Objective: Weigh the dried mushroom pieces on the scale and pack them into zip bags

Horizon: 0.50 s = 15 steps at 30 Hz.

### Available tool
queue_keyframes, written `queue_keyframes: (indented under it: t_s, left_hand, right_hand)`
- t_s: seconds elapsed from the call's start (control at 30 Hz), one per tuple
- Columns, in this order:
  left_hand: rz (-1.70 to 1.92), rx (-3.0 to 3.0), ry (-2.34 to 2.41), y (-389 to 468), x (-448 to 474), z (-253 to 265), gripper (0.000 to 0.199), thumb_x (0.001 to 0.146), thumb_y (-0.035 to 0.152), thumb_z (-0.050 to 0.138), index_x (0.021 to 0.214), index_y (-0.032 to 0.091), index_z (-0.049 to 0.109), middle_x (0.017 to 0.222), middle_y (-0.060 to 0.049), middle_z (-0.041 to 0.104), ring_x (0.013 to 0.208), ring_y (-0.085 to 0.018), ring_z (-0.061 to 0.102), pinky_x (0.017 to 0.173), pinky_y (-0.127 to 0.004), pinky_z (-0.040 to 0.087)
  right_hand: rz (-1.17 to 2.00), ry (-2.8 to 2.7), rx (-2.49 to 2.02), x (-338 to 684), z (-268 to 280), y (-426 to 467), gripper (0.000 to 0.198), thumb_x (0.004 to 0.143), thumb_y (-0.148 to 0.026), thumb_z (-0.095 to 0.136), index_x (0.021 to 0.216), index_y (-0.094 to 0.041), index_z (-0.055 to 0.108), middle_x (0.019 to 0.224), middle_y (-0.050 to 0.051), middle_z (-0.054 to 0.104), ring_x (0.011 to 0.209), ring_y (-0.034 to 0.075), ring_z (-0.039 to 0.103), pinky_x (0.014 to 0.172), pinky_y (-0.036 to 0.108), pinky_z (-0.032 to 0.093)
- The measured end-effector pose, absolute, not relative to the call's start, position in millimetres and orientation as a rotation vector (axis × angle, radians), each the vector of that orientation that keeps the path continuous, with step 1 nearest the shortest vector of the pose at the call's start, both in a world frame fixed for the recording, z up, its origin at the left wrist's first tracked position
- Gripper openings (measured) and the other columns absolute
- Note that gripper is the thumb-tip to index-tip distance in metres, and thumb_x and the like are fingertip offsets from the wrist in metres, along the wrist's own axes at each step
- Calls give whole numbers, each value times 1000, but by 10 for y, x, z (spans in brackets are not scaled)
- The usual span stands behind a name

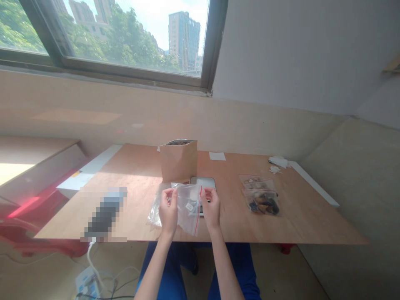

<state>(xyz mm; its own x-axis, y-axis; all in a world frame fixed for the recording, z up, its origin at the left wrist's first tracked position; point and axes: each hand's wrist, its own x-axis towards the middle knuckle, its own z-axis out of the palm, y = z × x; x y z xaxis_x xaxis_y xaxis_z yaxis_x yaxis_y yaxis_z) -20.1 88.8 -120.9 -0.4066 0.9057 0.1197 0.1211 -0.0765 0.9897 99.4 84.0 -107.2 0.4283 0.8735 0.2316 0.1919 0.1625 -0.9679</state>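
A clear zip-lock bag (pixel 188 225) with a red seal strip hangs between my two hands above the table's front part. My left hand (pixel 168 210) pinches its left side, and my right hand (pixel 211 207) grips it at the red strip. Behind the bag sits a small scale (pixel 206 181) with a pale top, partly hidden by the bag and my right hand. More clear plastic (pixel 154 212) lies under and beside my left hand. Just beyond stands an upright brown paper pouch (pixel 179 162), its top open and dark contents showing at the mouth.
Two filled zip-lock bags (pixel 264 203) with dark and brown pieces lie to the right. A pixelated device (pixel 104 214) with a white cable is at the left. White paper (pixel 217 156) lies at the back, and scraps (pixel 278 162) at the far right. A wall and window rise behind.
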Motion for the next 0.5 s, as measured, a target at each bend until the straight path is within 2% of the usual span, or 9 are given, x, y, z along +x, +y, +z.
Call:
queue_keyframes:
  t_s: [0.1, 0.2, 0.37, 0.43, 0.5]
  left_hand:
    - [1591, 1111, 1669, 930, -261, -1225, 30, 78, 49, 48, 84, 20, 52, 84, -3, 59, 83, -19, 56, 73, -30, 43]
    - [1504, 1032, 1810, 1043, -418, -1270, 26, 79, 45, 45, 87, 20, 50, 89, -6, 59, 89, -23, 56, 78, -36, 43]
    - [1229, 1096, 2069, 1197, -615, -1294, 38, 82, 45, 39, 104, 15, 44, 102, -17, 56, 92, -30, 57, 76, -45, 43]
    - [1230, 1196, 2174, 1196, -589, -1271, 47, 81, 45, 42, 114, 11, 39, 115, -24, 49, 105, -35, 50, 82, -50, 40]
    - [1312, 1404, 2226, 1165, -509, -1258, 52, 80, 41, 45, 120, 9, 36, 124, -25, 42, 118, -35, 39, 92, -52, 33]
  right_hand:
    - [729, -999, -1308, 1040, -1179, 878, 25, 77, -44, 51, 79, -19, 53, 72, 3, 62, 63, 16, 58, 64, 30, 48]
    - [697, -1011, -1348, 1282, -1314, 910, 28, 79, -45, 48, 84, -18, 53, 75, 5, 62, 66, 17, 59, 67, 31, 49]
    - [287, -1040, -1596, 1921, -1587, 874, 28, 79, -38, 41, 90, -16, 54, 93, 13, 59, 89, 24, 55, 82, 41, 43]
    - [47, -1070, -1715, 2143, -1708, 824, 28, 78, -34, 40, 90, -14, 55, 95, 16, 57, 96, 28, 51, 87, 45, 38]
    - [-143, -1074, -1828, 2309, -1836, 767, 30, 75, -29, 41, 94, -12, 56, 105, 20, 52, 104, 31, 46, 90, 49, 33]
